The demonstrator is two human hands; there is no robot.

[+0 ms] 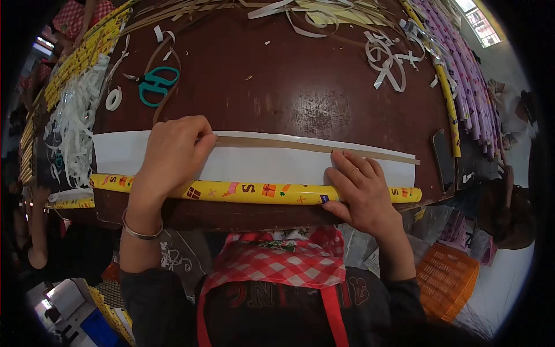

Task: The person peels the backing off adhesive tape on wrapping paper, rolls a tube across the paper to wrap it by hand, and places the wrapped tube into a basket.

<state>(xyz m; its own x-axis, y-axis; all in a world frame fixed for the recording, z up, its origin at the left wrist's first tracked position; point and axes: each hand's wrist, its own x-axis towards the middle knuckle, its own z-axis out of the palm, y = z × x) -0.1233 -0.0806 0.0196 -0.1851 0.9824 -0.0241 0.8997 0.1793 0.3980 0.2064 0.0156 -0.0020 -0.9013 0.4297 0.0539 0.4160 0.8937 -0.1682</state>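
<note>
A roll of yellow printed wrapping paper (260, 189) lies along the table's near edge, its white underside (266, 165) unrolled a short way beyond it. A narrow brown strip (277, 143) runs along the far edge of that white sheet. My left hand (176, 151) is closed, thumb and forefinger pinching the strip, the wrist crossing over the roll. Fingers spread, my right hand (363, 189) rests across the sheet and roll. Its fingertips reach the strip and its thumb lies on the roll beside a small blue label (324, 199).
Teal-handled scissors (156, 87) and a white tape ring (114, 98) lie at the far left. White strip scraps (386, 61) are at the far right, above a dark phone-like slab (443, 159). Purple rolls (462, 75) and yellow rolls (87, 52) flank the table. An orange crate (445, 280) stands below.
</note>
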